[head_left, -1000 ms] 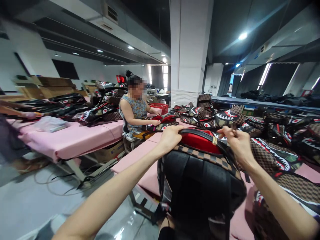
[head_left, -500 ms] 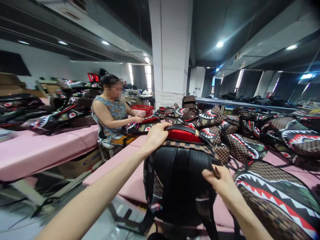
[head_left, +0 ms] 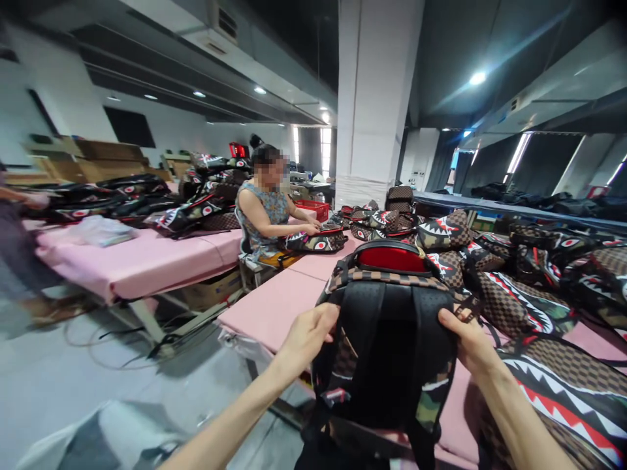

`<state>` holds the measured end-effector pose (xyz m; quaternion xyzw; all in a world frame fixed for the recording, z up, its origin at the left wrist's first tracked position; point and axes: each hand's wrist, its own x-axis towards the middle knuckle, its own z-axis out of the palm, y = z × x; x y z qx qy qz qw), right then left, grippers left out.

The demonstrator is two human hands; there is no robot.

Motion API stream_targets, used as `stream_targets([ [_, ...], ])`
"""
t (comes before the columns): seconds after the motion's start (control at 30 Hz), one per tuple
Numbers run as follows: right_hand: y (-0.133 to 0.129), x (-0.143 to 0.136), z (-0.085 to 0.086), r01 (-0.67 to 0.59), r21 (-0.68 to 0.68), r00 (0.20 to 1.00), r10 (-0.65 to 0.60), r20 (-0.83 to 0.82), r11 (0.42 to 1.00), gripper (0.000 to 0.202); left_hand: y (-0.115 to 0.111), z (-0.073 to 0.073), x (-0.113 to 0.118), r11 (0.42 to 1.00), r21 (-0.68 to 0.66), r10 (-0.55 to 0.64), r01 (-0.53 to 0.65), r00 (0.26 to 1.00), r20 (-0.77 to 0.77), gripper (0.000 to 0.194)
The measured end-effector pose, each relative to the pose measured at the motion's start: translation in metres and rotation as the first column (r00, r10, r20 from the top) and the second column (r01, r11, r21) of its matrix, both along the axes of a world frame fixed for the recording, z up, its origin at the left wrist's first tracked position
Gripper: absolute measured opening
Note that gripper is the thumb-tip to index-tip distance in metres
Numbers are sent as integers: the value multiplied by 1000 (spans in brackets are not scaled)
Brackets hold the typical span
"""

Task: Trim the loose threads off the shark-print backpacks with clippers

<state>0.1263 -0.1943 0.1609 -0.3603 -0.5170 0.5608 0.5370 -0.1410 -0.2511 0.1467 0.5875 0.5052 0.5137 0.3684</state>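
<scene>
A backpack (head_left: 389, 352) stands upright in front of me at the pink table's edge, its black back panel and shoulder straps facing me. Brown checks run along its upper edge, and red lining (head_left: 392, 258) shows at the top. My left hand (head_left: 312, 334) is closed on the backpack's left side, fingertips partly hidden. On the opposite side, my right hand (head_left: 469, 338) grips the edge, its thumb lying on the right shoulder strap and its other fingers behind. A brown checked strip (head_left: 467, 307) shows beside that hand.
Shark-mouth backpacks (head_left: 563, 398) are heaped along the right of the pink table (head_left: 274, 307). A seated co-worker (head_left: 267, 209) handles another bag (head_left: 318, 240) ahead. Another pink table (head_left: 147, 261) bears more bags, and a person (head_left: 24, 241) stands far left. A white pillar (head_left: 375, 98) rises behind.
My left hand has left the backpack's top edge and moved down to its left side. My right hand still holds the right side. The view has swung left, bringing another person in.
</scene>
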Motion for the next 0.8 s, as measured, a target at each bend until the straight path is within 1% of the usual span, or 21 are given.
stream_targets([
  [0.03,-1,2,-2,7,3,1000,-7,16,1000,44,0,5,8,1000,-5,-21,21,999,39,52],
  [0.07,-1,3,-6,20,16,999,-21,37,1000,43,0,10,16,997,-25,-68,71,993,94,50],
  [0.1,-1,5,-9,41,43,997,-44,65,998,40,0,13,23,988,-53,-133,144,977,165,49],
  [0.17,2,7,-16,106,142,982,-125,138,984,34,1,16,32,940,-107,-277,323,909,313,46],
  [0.2,5,8,-19,147,206,968,-184,174,968,31,3,15,36,910,-119,-334,397,873,355,47],
  [0.23,8,9,-21,185,268,949,-243,202,945,29,5,13,38,890,-122,-371,439,854,364,47],
  [0.27,11,8,-23,217,318,929,-295,222,923,28,7,10,39,888,-116,-385,444,858,342,47],
  [0.33,9,7,-26,263,357,907,-356,226,896,29,6,7,40,917,-79,-359,390,897,258,45],
  [0.4,-4,6,-26,292,328,913,-364,183,898,28,-4,8,38,938,-32,-334,346,922,198,42],
  [0.43,-16,5,-24,294,302,924,-350,153,907,28,-14,12,37,935,-15,-345,354,918,195,41],
  [0.47,-30,5,-19,292,278,935,-334,118,915,26,-26,19,36,924,-5,-372,382,905,208,41],
  [0.53,-58,4,-2,305,269,944,-327,39,913,22,-52,40,36,884,14,-452,468,847,281,40],
  [0.57,-69,3,11,352,294,931,-365,-13,889,21,-62,55,38,866,39,-482,499,810,334,37],
  [0.6,-75,1,26,435,332,897,-436,-76,837,21,-67,70,41,857,77,-497,510,775,390,33],
  [0.63,-75,-2,41,532,365,843,-519,-142,764,22,-67,84,45,864,124,-489,489,752,441,29],
  [0.67,-70,-5,52,614,383,783,-594,-184,691,24,-60,96,49,877,169,-473,451,741,477,27],
  [0.7,-59,-7,60,663,374,737,-653,-174,648,25,-47,103,54,893,194,-446,406,738,506,27],
  [0.73,-45,-8,60,683,355,714,-687,-136,638,26,-30,104,59,902,183,-426,392,733,530,29],
  [0.77,-28,-9,53,649,322,738,-673,-49,689,26,-9,97,63,913,138,-391,383,730,561,31],
  [0.8,-12,-8,37,602,256,778,-628,26,756,26,12,83,66,925,53,-331,376,731,597,31],
])
